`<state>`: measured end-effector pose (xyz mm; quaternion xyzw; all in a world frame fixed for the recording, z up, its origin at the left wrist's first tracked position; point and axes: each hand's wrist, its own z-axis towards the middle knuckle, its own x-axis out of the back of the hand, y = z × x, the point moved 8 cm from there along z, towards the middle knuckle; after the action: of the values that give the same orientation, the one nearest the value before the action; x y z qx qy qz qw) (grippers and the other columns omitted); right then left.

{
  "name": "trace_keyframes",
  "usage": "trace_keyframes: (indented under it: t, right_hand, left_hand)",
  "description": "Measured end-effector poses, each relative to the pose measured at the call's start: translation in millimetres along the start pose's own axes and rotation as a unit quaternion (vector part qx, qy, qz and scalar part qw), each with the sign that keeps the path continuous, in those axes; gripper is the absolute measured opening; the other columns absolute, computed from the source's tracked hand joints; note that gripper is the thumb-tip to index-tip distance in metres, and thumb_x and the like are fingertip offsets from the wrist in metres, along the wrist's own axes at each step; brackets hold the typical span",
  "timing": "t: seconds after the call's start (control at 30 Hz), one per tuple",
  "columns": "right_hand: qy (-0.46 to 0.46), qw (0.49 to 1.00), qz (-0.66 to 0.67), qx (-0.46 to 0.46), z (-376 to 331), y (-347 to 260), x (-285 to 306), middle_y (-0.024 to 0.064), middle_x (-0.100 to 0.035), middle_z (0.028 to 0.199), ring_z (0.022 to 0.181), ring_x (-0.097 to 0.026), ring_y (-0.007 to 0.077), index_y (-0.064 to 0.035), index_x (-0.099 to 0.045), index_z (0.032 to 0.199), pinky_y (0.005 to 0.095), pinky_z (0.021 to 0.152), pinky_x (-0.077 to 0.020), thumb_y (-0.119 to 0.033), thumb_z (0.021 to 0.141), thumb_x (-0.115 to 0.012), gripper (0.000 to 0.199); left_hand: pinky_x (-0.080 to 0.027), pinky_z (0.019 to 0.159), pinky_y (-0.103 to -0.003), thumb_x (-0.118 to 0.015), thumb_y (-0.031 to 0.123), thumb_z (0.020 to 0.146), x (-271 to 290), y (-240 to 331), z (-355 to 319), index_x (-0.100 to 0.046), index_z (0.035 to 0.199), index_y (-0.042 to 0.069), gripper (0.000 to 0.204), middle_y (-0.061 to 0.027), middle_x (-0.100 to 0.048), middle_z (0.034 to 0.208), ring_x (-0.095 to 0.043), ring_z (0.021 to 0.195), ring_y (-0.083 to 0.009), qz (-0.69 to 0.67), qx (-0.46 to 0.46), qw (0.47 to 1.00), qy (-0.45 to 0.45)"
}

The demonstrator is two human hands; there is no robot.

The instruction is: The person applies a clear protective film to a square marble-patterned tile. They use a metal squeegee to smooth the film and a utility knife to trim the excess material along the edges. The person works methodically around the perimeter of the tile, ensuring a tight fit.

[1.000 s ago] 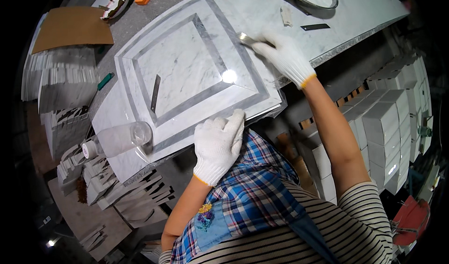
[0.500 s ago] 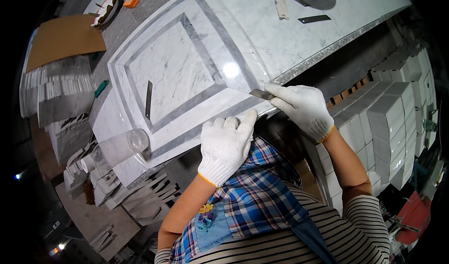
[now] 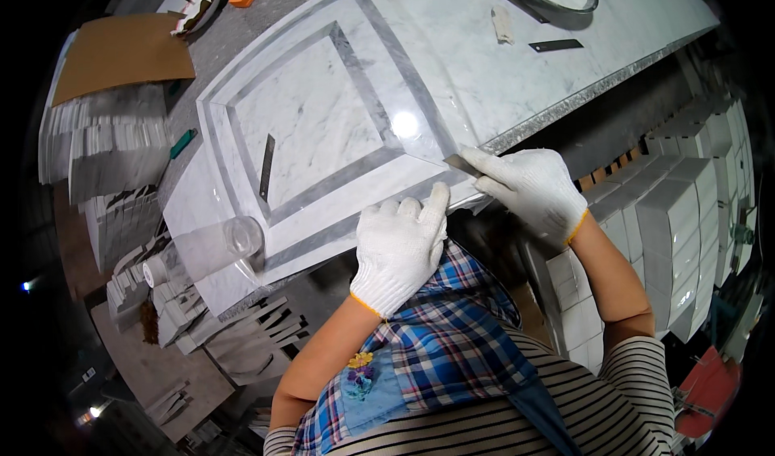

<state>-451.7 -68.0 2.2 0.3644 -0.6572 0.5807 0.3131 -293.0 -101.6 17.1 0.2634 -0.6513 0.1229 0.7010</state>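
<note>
A white marble panel (image 3: 323,93) with grey inlaid bands lies in front of me. My right hand (image 3: 533,190), in a white knit glove, pinches a small dark metal blade (image 3: 462,165) at the panel's near right corner. The blade's flat side lies low against the marble; whether its edge touches cannot be made out. My left hand (image 3: 400,242), gloved too, rests its fingers on the panel's near edge, the index finger stretched forward. It holds nothing that I can see. Another dark blade (image 3: 266,168) lies on the panel's left part.
A clear plastic jar (image 3: 206,246) lies on its side at the left corner. Loose blades (image 3: 556,45) and a metal-rimmed bowl (image 3: 589,2) sit at the far right. Stacked tiles (image 3: 121,141) under cardboard (image 3: 125,56) stand left; white boxes (image 3: 670,214) are piled right.
The view has shifted slightly, moving the panel and tools a little in the picture. The blade in my right hand is angled differently at the corner. My left hand stays on the near edge.
</note>
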Motion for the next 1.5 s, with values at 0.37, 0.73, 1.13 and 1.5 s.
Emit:
trace_keyframes:
  t: [0.37, 0.73, 1.13, 1.5]
  right_hand:
    - [0.011, 0.998, -0.015, 0.055, 7, 11, -7, 0.0125, -0.073, 0.084, 0.074, -0.071, 0.0319, -0.0249, -0.064, 0.141, 0.0403, 0.066, -0.0560, -0.031, 0.096, -0.065, 0.045]
    - [0.003, 0.999, 0.010, 0.050, 9, 16, -10, 0.0133, -0.071, 0.078, 0.070, -0.070, 0.0324, -0.0209, -0.067, 0.138, 0.0407, 0.065, -0.0553, -0.032, 0.096, -0.066, 0.044]
    - [-0.037, 0.999, -0.011, 0.011, 6, 5, -7, 0.0135, -0.075, 0.090, 0.078, -0.072, 0.0333, -0.0231, -0.061, 0.142, 0.0419, 0.069, -0.0571, -0.030, 0.100, -0.059, 0.042]
    - [0.002, 0.999, 0.040, -0.002, 1, 3, -5, 0.0191, -0.074, 0.097, 0.081, -0.070, 0.0373, -0.0124, -0.067, 0.136, 0.0427, 0.071, -0.0560, -0.028, 0.100, -0.063, 0.039]
  left_hand:
    - [-0.047, 0.062, -0.043, -0.072, 0.022, 0.085, 0, -2, -2, -0.061, 0.127, 0.014, 0.044, -0.0065, -0.059, 0.072, -0.064, 0.068, -0.0276, -0.010, 0.004, 1.000, 0.011]
    - [-0.047, 0.061, -0.044, -0.072, 0.022, 0.087, -1, -1, -2, -0.059, 0.127, 0.015, 0.043, -0.0061, -0.058, 0.071, -0.063, 0.066, -0.0283, -0.007, 0.001, 1.000, 0.018]
    - [-0.044, 0.060, -0.043, -0.073, 0.021, 0.086, 1, 0, -2, -0.060, 0.127, 0.013, 0.045, -0.0064, -0.058, 0.071, -0.062, 0.066, -0.0279, -0.009, -0.007, 1.000, 0.027]
    - [-0.047, 0.062, -0.044, -0.074, 0.022, 0.084, -2, -1, -1, -0.059, 0.130, 0.013, 0.049, -0.0072, -0.059, 0.072, -0.064, 0.069, -0.0291, -0.014, -0.002, 1.000, 0.006]
